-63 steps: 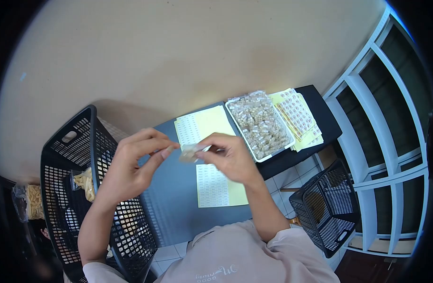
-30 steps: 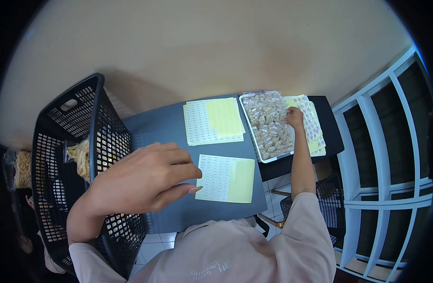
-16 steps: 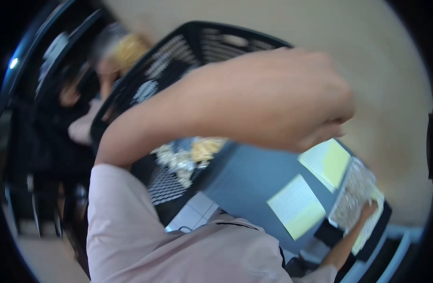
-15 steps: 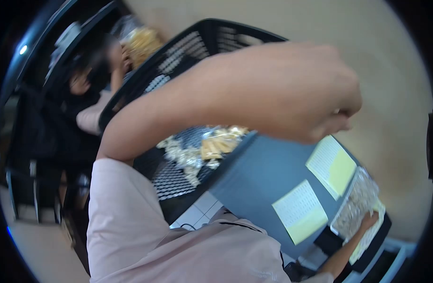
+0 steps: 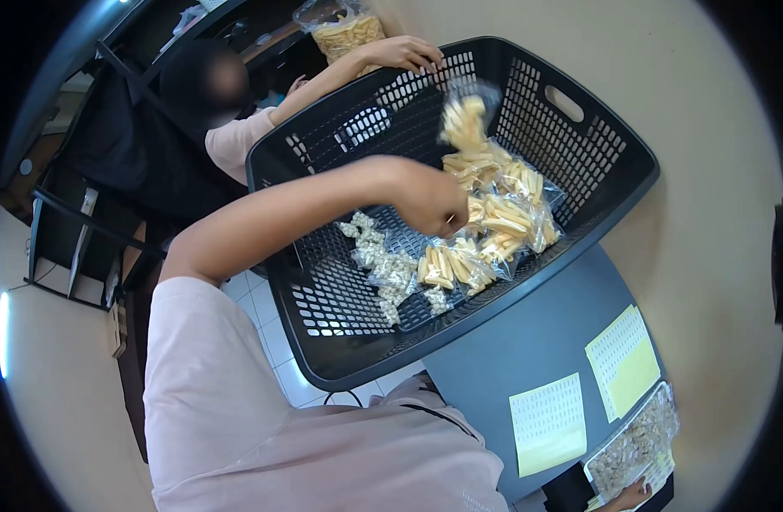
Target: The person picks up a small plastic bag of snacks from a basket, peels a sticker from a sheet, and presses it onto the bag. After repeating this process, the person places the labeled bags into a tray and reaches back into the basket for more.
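Left hand [image 5: 430, 200] closed above packets [image 5: 502, 224] in basket [image 5: 579, 128]; right hand [image 5: 634, 496] cropped, grip unclear.

Open from above over the bare mesh floor at centre left of the basket [image 5: 592, 141], hemmed by tall walls, piled snack bags [image 5: 498, 224] at centre right and another person's hand [image 5: 406, 53] on the top rim; bare tabletop [image 5: 511, 341] at lower right, up to the label sheets [image 5: 548, 422].

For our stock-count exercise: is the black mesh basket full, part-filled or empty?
Part-filled. Snack bags lie along one side of the basket floor; much of the mesh bottom shows bare. The left hand is among them.
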Available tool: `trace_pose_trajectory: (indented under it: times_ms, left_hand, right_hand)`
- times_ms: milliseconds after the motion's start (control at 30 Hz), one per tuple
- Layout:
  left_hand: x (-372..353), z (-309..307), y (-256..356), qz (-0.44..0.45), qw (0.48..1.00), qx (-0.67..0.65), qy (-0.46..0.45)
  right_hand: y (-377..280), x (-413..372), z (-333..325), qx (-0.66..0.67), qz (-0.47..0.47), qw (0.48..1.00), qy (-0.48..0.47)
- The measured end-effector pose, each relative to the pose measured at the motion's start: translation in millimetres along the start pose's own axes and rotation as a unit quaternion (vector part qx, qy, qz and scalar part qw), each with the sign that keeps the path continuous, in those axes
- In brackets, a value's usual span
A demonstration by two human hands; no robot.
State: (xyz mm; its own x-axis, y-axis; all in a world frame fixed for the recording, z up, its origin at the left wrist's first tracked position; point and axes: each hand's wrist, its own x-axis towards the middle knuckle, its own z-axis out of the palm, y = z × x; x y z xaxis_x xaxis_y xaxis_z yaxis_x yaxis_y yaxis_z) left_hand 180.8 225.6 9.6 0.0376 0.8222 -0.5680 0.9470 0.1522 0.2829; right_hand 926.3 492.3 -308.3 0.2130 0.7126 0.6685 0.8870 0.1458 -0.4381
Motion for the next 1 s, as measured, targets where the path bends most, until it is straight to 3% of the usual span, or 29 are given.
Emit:
trace_pose_trajectory:
  times_ms: [33,100,200,300,400,433,533,600,667,733,833,1000]
  left_hand:
    - [8.4,16.0,-9.4,-0.035,0.999,0.029,-0.023]
    - [25.8,47.7,-37.0,-0.071,0.995,0.055,-0.042]
    - [47.5,79.9,-76.7,-0.04,0.99,0.08,-0.11]
    - [60.6,98.2,-95.9,-0.047,0.964,0.103,-0.24]
    - [60.0,123.2,-99.9,-0.001,0.955,0.066,-0.289]
    - [57.7,130.9,-94.8,-0.039,0.95,0.059,-0.304]
    - [58.9,150.5,-89.9,-0.001,0.935,0.149,-0.322]
    - [55.9,152.5,-85.3,-0.019,0.944,0.15,-0.292]
    - [60.3,154.6,-88.5,0.036,0.945,0.177,-0.271]
    - [63.4,163.7,-100.5,0.061,0.952,0.195,-0.23]
    - [64.4,170.4,-108.4,0.092,0.95,0.21,-0.211]
    - [62.5,171.3,-109.6,0.063,0.957,0.22,-0.18]
  right_hand:
    - [-17.7,-5.1,-13.1,0.003,-0.002,1.0,-0.001]
    - [-40.1,-6.5,-28.9,-0.003,0.11,0.991,-0.069]
    - [-71.3,-10.0,-52.9,-0.021,0.122,0.987,-0.105]
    - [-49.6,-19.2,-59.1,0.025,0.112,0.988,-0.106]
    - [-38.5,-26.7,-62.2,0.013,0.107,0.99,-0.093]
    - [-47.8,-31.3,-67.2,0.019,0.109,0.99,-0.088]
    - [-71.7,-44.9,-76.7,0.062,0.108,0.99,-0.071]
    - [-73.9,-51.9,-77.5,0.154,0.18,0.966,-0.1]
    - [-69.8,-59.4,-77.5,0.164,0.197,0.961,-0.101]
    - [-70.7,-66.7,-80.0,0.165,0.276,0.941,-0.103]
    - [-76.3,-74.1,-84.2,0.115,0.203,0.966,-0.113]
    - [-84.5,-86.3,-84.4,0.134,0.244,0.953,-0.117]
